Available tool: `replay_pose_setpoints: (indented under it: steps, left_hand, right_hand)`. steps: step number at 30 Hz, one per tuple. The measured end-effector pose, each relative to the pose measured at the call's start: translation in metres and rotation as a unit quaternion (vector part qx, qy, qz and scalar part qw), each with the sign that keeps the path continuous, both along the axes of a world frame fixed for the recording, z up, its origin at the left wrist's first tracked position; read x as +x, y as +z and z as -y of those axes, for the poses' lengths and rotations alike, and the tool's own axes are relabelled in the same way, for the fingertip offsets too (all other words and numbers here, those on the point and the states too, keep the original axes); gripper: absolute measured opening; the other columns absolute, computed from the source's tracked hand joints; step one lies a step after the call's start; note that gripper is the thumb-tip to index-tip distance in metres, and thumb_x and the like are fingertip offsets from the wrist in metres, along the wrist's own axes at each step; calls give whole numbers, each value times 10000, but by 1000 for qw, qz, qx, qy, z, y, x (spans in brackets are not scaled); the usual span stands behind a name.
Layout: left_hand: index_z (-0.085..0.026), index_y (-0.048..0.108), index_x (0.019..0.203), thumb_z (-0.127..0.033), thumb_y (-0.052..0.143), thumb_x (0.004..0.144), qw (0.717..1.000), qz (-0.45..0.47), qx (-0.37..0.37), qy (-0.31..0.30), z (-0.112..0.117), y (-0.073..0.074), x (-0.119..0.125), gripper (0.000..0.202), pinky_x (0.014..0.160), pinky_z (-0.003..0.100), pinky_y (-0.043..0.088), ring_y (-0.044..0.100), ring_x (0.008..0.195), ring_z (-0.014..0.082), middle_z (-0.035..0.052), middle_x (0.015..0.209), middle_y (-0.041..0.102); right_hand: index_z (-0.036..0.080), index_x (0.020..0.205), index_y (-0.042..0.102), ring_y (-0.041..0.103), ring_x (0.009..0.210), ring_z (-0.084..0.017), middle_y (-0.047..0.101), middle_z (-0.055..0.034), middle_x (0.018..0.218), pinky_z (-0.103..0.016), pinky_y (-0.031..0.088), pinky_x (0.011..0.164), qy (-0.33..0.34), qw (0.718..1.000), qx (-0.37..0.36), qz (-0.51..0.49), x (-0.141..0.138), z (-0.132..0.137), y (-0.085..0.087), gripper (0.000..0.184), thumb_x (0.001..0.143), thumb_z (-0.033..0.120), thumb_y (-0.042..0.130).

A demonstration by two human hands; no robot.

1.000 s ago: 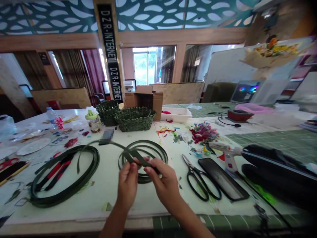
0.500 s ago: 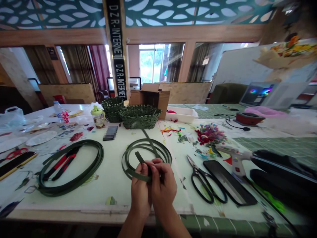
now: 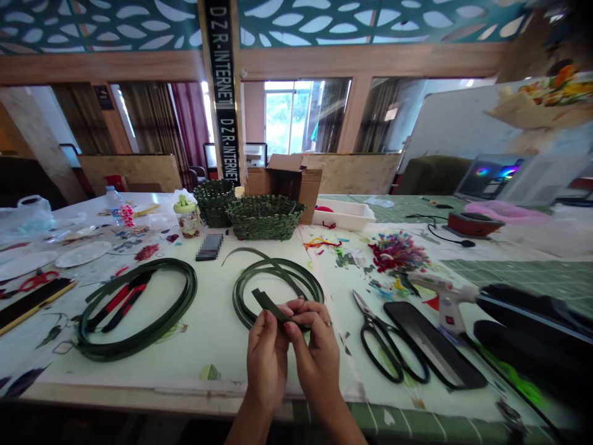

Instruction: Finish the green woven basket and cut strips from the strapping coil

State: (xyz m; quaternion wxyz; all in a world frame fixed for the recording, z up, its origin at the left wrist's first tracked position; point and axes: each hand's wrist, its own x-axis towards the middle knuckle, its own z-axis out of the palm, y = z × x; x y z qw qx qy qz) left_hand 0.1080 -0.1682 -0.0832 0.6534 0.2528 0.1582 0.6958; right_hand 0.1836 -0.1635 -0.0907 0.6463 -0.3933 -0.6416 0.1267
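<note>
Over table [image 3: 139, 364], left hand [image 3: 266, 364], right hand [image 3: 317, 361] pinching green strip [image 3: 271, 307] between fingers [image 3: 299, 327]; coil [image 3: 241, 303] just behind.

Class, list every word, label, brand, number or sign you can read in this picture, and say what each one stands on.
"DZ.R-INTERNET" on the black vertical banner, upper part.
"DZ.R-INTERNET" again, lower on the same banner.
Small dark sign on the wooden post: too small to read.
Jar label: too blurred to read.
</note>
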Motion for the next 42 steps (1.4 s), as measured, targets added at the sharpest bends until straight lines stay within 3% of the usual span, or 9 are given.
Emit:
replay_pose_setpoints:
  steps: [12,17,22,24,27,29,31,37,42]
  left_hand:
    - [-135,670,883,-404,509,857,999,-45,4,-8,1,-1,4,315,1004,406,347,548,1094,257,137,1054,656]
    - [-146,623,766,-365,499,871,995,-93,6,20,0,-5,3,272,987,396,355,553,1073,237,116,1052,651]
    - [-149,601,697,-351,488,880,988,-138,39,57,-1,-4,-9,295,987,353,348,532,1074,212,95,1012,650]
    - [-152,592,671,-348,493,878,989,-121,57,61,1,2,-22,302,938,311,390,555,1009,186,72,912,654]
    - [-168,527,646,-355,482,882,997,-5,76,13,6,19,-51,305,712,257,484,574,667,116,-6,642,573]
    - [-168,488,659,-317,473,893,994,68,89,-11,8,33,-75,277,506,184,437,460,459,63,-48,540,481]
    - [-168,461,672,-281,459,902,990,104,96,-2,9,45,-98,256,392,155,336,406,409,53,-56,502,434]
    - [-183,401,687,-249,283,957,993,102,50,27,9,69,-155,302,356,191,277,368,381,65,-56,470,385]
    - [-184,389,732,-240,224,972,994,83,46,49,2,83,-187,297,366,173,293,345,385,55,-64,498,394]
  right_hand:
    - [230,920,613,583,932,-180,648,-29,942,-299,439,821,-31,999,-23,-5,-6,2,-4,103,849,193,548]
    - [205,907,600,601,831,-173,650,-30,874,-271,443,741,-35,996,-77,9,-7,2,-6,95,869,240,520]
    - [174,881,556,557,745,-168,612,-44,792,-258,397,664,81,975,-92,187,6,-1,9,182,922,249,395]
    - [175,802,529,526,683,-151,580,-26,719,-243,366,626,143,942,-107,282,15,-2,19,232,940,265,365]
    - [178,754,497,496,637,-131,554,-9,677,-231,327,597,199,893,-111,388,24,-2,27,294,960,303,330]
    - [178,770,494,496,657,-135,566,-17,705,-235,316,602,206,868,-99,440,28,-3,26,284,963,298,323]
    - [175,780,493,493,683,-146,579,-29,739,-243,313,613,198,849,-80,483,31,-8,21,244,953,270,349]
    - [163,785,510,504,726,-160,596,-46,802,-274,334,703,156,804,-18,574,48,-30,11,199,932,269,428]
    - [160,808,529,535,707,-159,607,-47,767,-278,329,671,149,768,-31,622,63,-37,15,216,936,300,425]
